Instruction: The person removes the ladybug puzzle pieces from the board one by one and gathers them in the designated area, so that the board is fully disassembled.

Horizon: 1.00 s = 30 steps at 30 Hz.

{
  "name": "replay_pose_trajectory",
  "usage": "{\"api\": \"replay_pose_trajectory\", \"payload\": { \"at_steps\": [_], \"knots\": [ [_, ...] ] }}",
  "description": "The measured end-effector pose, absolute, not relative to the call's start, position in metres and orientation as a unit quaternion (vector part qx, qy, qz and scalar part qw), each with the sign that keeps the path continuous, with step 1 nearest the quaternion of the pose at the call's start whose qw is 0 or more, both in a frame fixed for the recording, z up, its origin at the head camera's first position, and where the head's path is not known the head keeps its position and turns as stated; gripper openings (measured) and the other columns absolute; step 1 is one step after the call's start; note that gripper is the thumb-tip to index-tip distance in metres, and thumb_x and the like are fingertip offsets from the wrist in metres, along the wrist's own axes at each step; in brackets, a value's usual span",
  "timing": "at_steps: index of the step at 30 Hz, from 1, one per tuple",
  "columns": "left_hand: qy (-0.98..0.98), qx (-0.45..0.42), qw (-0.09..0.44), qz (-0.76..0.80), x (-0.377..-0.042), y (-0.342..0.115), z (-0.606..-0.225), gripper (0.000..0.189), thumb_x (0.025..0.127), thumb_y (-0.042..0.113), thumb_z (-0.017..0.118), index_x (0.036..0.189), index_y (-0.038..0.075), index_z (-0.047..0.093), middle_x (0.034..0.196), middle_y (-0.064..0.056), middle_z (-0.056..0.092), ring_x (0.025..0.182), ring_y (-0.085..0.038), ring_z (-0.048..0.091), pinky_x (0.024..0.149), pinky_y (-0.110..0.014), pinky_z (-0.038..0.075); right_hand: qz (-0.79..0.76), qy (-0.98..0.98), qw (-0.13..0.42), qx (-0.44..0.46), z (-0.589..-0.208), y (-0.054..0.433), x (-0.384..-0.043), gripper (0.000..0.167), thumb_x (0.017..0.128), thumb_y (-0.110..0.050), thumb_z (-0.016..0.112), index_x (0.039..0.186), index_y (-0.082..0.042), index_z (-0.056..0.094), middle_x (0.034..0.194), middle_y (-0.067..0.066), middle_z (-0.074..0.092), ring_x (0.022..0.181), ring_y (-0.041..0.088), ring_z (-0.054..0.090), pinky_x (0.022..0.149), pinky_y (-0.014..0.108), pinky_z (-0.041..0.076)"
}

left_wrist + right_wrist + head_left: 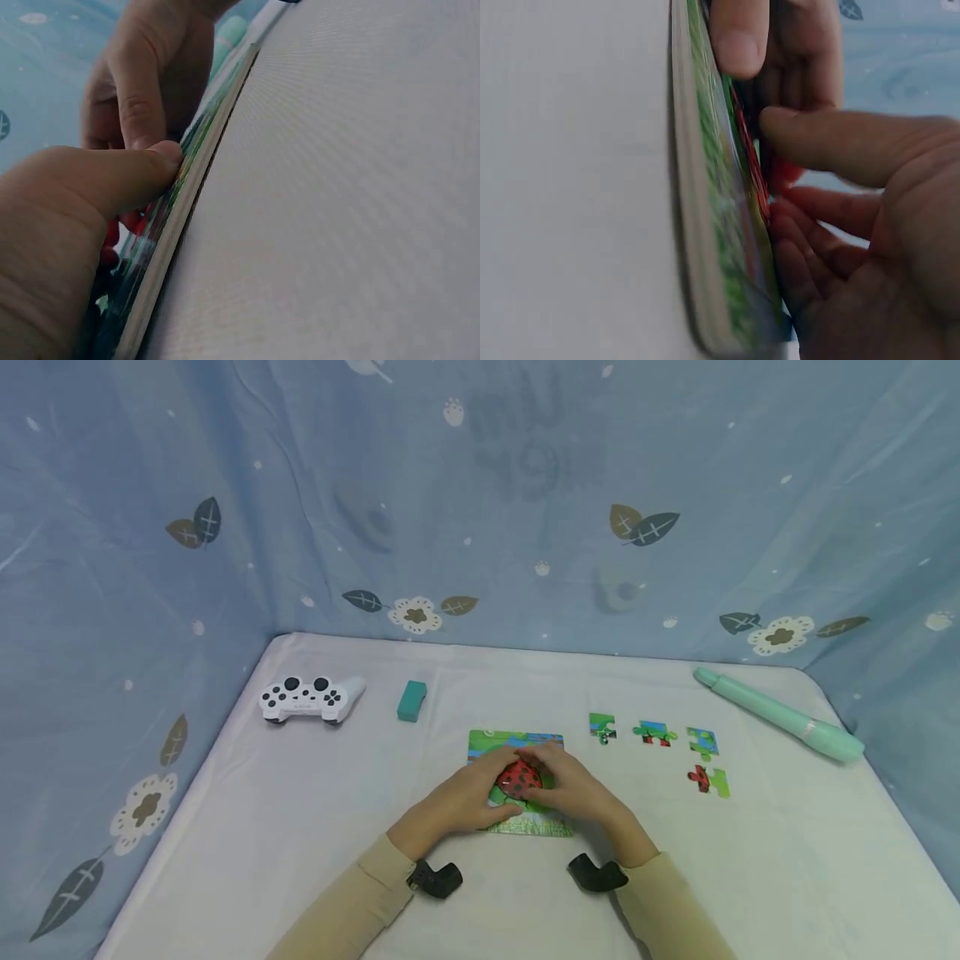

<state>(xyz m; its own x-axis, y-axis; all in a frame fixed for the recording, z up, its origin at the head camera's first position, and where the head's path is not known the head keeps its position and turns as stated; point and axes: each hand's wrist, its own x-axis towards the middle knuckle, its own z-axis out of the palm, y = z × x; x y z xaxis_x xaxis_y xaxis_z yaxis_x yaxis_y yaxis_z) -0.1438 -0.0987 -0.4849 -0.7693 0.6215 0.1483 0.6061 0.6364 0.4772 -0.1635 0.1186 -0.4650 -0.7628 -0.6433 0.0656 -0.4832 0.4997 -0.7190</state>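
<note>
Both hands work over a jigsaw puzzle (pixel 532 824), a flat board printed with grass, water and a red ladybug (pixel 519 779). My left hand (pixel 468 797) lies over its left side, thumb stretched along the near part and fingers reaching to the far side of the ladybug. From the right, my right hand (pixel 573 785) bends over the board, thumb and fingertips spread around the ladybug and touching the surface. In the right wrist view, the right thumb (pixel 810 139) and fingers stand apart close over the red print. Hands hide much of the picture.
Loose puzzle pieces lie to the right: a green one (pixel 602 727), a blue and red one (pixel 655 732), a blue-green one (pixel 703 742) and a red one (pixel 708 780). Farther off are a white game controller (pixel 307 700), a teal block (pixel 412 701) and a mint-green folded umbrella (pixel 780 714).
</note>
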Motion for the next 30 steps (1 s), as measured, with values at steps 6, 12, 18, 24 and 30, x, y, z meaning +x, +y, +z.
{"api": "replay_pose_trajectory", "payload": {
  "at_steps": [6, 12, 18, 24, 30],
  "knots": [
    [0.921, 0.324, -0.047, 0.211, -0.1444, -0.1013, -0.4827, 0.073, 0.088, 0.046, 0.061, 0.140, -0.002, 0.041, 0.146, -0.016, 0.040, 0.136, -0.028, 0.039, 0.110, -0.039, 0.037, -0.344, 0.880, 0.083, -0.318, -0.4671, 0.1148, -0.1628, 0.060, 0.085, -0.026, 0.072, 0.136, -0.004, 0.049, 0.119, 0.007, 0.052, 0.103, 0.017, 0.050, 0.089, 0.040, 0.048],
    [0.926, 0.319, -0.053, 0.192, -0.1445, -0.1012, -0.4824, 0.073, 0.088, 0.048, 0.060, 0.138, -0.003, 0.046, 0.147, -0.016, 0.040, 0.137, -0.028, 0.038, 0.111, -0.038, 0.036, -0.332, 0.886, 0.099, -0.309, -0.4633, 0.1118, -0.1609, 0.061, 0.084, -0.021, 0.072, 0.137, -0.002, 0.047, 0.119, 0.010, 0.048, 0.102, 0.017, 0.049, 0.089, 0.038, 0.048],
    [0.928, 0.317, -0.041, 0.192, -0.1452, -0.1008, -0.4814, 0.074, 0.088, 0.049, 0.059, 0.138, -0.003, 0.045, 0.148, -0.015, 0.039, 0.138, -0.027, 0.037, 0.112, -0.036, 0.035, -0.334, 0.886, 0.109, -0.304, -0.4625, 0.1095, -0.1618, 0.057, 0.084, -0.017, 0.072, 0.133, 0.001, 0.049, 0.114, 0.010, 0.047, 0.098, 0.016, 0.047, 0.086, 0.034, 0.047],
    [0.928, 0.313, -0.030, 0.201, -0.1439, -0.1001, -0.4807, 0.074, 0.087, 0.048, 0.060, 0.138, -0.003, 0.045, 0.148, -0.015, 0.038, 0.137, -0.028, 0.037, 0.111, -0.038, 0.036, -0.350, 0.879, 0.119, -0.300, -0.4638, 0.1088, -0.1606, 0.051, 0.084, -0.015, 0.071, 0.128, 0.000, 0.049, 0.118, 0.012, 0.045, 0.102, 0.019, 0.044, 0.087, 0.035, 0.046],
    [0.928, 0.317, -0.026, 0.192, -0.1426, -0.1005, -0.4796, 0.075, 0.089, 0.048, 0.059, 0.139, -0.005, 0.043, 0.149, -0.016, 0.036, 0.138, -0.028, 0.035, 0.111, -0.037, 0.036, -0.368, 0.868, 0.102, -0.317, -0.4666, 0.1094, -0.1601, 0.048, 0.084, -0.013, 0.071, 0.123, 0.000, 0.047, 0.116, 0.012, 0.044, 0.101, 0.019, 0.041, 0.084, 0.033, 0.044]
  ]
}}
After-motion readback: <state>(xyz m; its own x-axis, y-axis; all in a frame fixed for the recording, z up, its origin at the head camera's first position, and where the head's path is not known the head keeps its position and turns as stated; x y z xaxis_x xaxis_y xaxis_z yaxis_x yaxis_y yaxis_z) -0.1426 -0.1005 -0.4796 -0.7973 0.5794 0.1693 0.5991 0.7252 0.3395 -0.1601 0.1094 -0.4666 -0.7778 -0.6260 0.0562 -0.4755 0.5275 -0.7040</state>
